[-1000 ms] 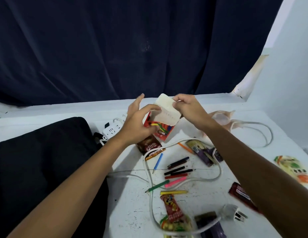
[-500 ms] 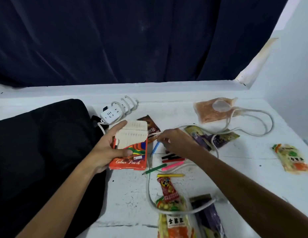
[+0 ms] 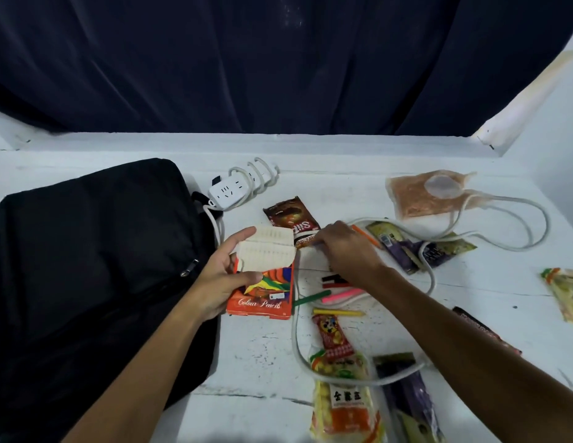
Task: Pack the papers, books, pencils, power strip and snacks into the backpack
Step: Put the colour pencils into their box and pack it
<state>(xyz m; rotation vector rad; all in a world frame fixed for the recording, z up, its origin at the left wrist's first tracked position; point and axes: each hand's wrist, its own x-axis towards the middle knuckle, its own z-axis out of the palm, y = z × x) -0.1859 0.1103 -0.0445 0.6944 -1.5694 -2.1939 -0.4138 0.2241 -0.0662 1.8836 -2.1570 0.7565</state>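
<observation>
left fingers point(image 3: 246, 276) grip the pencil box point(image 3: 262, 295); right fingers point(image 3: 323, 241) hide their grasp.

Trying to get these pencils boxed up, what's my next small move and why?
Probably pinch one loose pencil with the right hand and slide it into the pencil box: the left hand holds the box with its flap open, and the right hand is over the pencils.
</observation>
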